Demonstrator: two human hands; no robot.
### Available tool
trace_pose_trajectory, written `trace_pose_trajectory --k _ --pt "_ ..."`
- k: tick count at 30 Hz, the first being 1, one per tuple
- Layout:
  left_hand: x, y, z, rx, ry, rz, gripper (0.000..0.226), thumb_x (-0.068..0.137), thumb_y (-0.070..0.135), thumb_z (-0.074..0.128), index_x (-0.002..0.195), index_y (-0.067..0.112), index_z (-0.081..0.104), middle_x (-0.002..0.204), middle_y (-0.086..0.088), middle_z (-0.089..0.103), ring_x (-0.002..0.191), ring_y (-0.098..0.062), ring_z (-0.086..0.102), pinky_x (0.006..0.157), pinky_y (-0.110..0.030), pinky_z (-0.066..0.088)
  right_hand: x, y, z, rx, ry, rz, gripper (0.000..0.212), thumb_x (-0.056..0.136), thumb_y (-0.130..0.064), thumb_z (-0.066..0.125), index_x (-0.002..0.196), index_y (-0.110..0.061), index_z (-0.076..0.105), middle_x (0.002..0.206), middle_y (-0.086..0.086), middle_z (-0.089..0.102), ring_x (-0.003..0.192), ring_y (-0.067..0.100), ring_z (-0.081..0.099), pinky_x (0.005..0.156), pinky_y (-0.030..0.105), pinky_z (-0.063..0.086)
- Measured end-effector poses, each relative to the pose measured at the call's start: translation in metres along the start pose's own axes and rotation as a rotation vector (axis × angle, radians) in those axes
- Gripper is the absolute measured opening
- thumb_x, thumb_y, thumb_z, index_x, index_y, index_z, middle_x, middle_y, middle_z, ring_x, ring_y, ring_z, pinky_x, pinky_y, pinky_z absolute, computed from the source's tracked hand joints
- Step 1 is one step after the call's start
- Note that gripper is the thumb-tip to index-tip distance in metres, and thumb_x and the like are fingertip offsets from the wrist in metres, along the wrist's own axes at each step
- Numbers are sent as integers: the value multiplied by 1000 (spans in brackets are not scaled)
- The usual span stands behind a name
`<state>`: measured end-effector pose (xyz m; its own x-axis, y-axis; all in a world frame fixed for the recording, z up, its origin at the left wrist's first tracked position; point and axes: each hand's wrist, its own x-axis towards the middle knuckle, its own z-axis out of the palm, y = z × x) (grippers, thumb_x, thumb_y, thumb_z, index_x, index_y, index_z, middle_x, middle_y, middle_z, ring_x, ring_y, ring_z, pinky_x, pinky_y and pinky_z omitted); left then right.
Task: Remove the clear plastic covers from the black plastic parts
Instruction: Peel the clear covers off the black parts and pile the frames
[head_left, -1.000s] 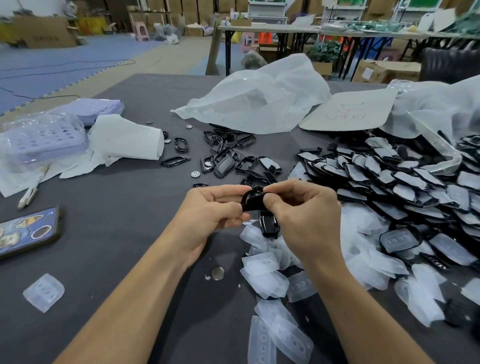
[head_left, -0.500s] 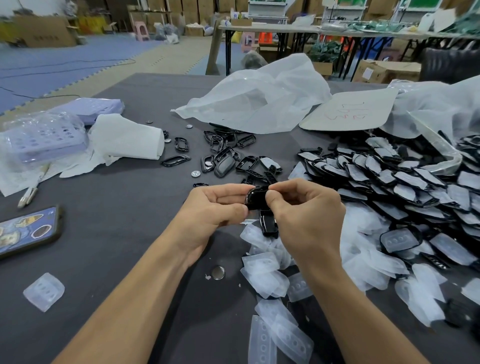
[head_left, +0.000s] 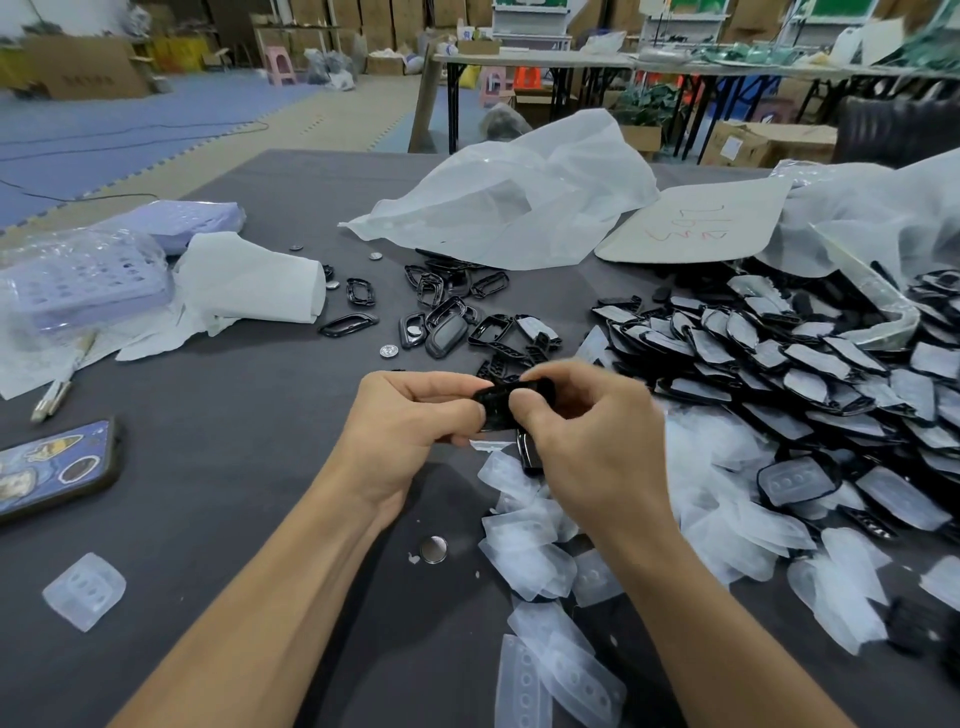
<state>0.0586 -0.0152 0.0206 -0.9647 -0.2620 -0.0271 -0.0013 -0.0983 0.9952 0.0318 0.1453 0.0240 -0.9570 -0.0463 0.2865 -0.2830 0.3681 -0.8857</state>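
Two hands were in view, both bare. Left hand (head_left: 410, 431): uncovered from fingertips to wrist, rounded knuckles, smooth back. Right hand (head_left: 597, 447): likewise bare, with a broad back and a blunt-tipped thumb (head_left: 532, 415); nail detail was too blurred to tell. Behind the left hand, the left forearm (head_left: 270, 613) was bare along all its visible length, slim and smooth. Behind the right hand, the right forearm (head_left: 727, 639) was the same, bare to the edge of view. Clothing further back from the hands could not be told.

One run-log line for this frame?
left hand: grips black part | right hand: pinches it | clear covers: piled nearby | covered parts: heaped right
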Motion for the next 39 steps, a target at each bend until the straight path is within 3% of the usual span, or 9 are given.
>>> trace_pose_trajectory --k 2,7,13,19,27,30,32,34,39 --pt "0 -1 2 13 12 17 30 76 -13 72 79 13 85 66 -9 72 52 -10 55 57 -17 50 2 1 2 224 -80 143 13 85 -8 76 77 -19 75 60 0 70 51 15 59 53 32 50" --pt "-8 -3 14 45 -59 -21 24 93 0 70 87 18 85 77 -7 79 61 -11 72 58 -19 56 6 3 -2 356 -118 200 19 86 0 75 71 -12 75 58 9 69 47 20 61 49 36 53" --pt "-1 1 15 -73 270 -46 18 91 -6 69 83 7 77 64 -5 75 49 -13 69 49 -21 56 3 2 -8 -218 127 -153 12 90 -25 74 78 -25 73 61 -15 66 62 10 63 63 28 51" --pt "9 2 -8 -350 432 -92 8 92 -3 66 92 2 72 69 -9 76 52 -12 68 52 -20 56 -4 -4 -8 -673 -205 -310 20 80 -53 75 74 -35 75 79 -17 57 90 12 42 89 28 22" --pt "10 1 -4 -373 430 -66 8 94 -3 64 93 3 70 67 -8 75 51 -12 67 53 -20 57 -12 -5 5 -822 -323 -307 24 90 -50 65 83 -30 78 92 -13 59 101 13 49 100 31 25" --pt "10 0 -1 -315 427 -46 8 93 -3 66 90 3 70 68 -10 76 51 -13 67 53 -21 57 -15 -5 6 -666 -312 -261 28 93 -41 62 74 -26 77 76 -9 65 87 11 54 97 31 34" --pt "9 -1 0 -274 419 -39 9 92 -3 68 88 4 72 72 -12 76 53 -14 68 53 -22 56 -14 -7 4 -350 -280 -121 24 90 -31 64 72 -21 76 61 -4 65 64 6 57 74 26 48" --pt "9 -2 1 -237 410 -39 10 91 -2 70 86 5 74 75 -14 76 54 -15 69 54 -23 57 -9 -8 1 -40 -224 23 18 88 -19 65 74 -17 76 55 3 61 50 5 47 53 22 43" --pt "6 -2 6 -147 311 -40 11 92 -2 69 86 6 76 70 -7 75 51 -12 67 51 -21 55 -2 -11 -7 416 -258 298 28 90 9 56 89 -9 77 61 4 61 50 13 51 50 22 44"
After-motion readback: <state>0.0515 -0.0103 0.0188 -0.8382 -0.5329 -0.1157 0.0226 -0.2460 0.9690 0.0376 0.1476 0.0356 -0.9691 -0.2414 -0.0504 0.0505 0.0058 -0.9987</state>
